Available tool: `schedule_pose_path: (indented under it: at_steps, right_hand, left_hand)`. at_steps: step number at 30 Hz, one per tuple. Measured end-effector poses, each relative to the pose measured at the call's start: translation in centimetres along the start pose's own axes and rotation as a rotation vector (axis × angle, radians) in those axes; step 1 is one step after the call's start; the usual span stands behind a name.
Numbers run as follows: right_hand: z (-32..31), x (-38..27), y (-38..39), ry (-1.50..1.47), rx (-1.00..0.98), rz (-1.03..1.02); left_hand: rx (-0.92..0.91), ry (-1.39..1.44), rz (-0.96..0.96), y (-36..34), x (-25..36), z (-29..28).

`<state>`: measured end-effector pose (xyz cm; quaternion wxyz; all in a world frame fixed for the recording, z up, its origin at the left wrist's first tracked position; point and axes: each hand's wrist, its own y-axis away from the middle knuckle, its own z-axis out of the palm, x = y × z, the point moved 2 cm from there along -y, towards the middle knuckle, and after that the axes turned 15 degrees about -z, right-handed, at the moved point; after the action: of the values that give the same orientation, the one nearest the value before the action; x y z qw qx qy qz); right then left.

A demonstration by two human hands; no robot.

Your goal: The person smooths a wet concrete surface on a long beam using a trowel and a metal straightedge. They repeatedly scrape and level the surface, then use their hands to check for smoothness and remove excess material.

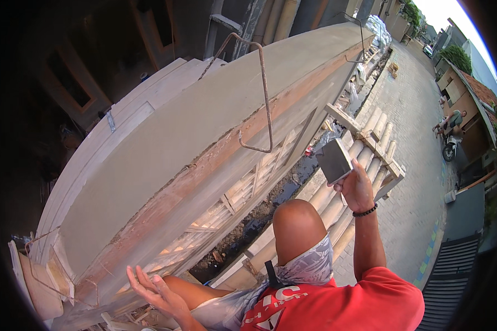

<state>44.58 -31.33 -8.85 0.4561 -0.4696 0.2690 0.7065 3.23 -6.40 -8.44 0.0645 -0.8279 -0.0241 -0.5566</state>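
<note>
Above pale, round bamboo poles (342, 225), your right hand's (356, 187) fingers are gripping a flat, dark-grey rectangular plate (332, 161); your bare left hand (157, 293) is hanging open, empty. The broad, curved grey cement surface (165, 138) is looking mostly smoothed; the rough reddish edging (174, 191) is apparently remaining unfinished.

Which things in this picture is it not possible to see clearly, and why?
All in the head view:
- Flat tool: far side turned away; right hand covers a lower corner.
- Left forearm: cut off by the lower edge.
- Person near the motorbike: too small for details.
</note>
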Motion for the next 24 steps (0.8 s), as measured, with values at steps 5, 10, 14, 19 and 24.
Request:
schedule_pose_path:
  at_steps: [5,10,14,19,24]
  right_hand:
    - [0.3,-0.3,0.2,0.046,-0.014,-0.006]
    - [0.6,-0.2,0.4,0.06,-0.013,0.004]
    - [1.0,0.0,0.3,0.069,-0.022,0.011]
    - [1.2,0.3,-0.1,0.066,-0.033,0.005]
    - [1.1,0.7,-0.1,0.054,-0.018,0.017]
  left_hand:
    - [0.129,-0.241,0.065,-0.8,-0.5,-0.1]
    - [0.11,-0.366,0.134,-1.8,-0.7,-0.2]
    - [0.057,-0.338,0.172,-2.2,-0.4,0.0]
    - [-0.03,-0.34,0.168,-2.9,-0.2,0.2]
    - [-0.04,-0.337,0.179,-3.2,-0.1,0.7]
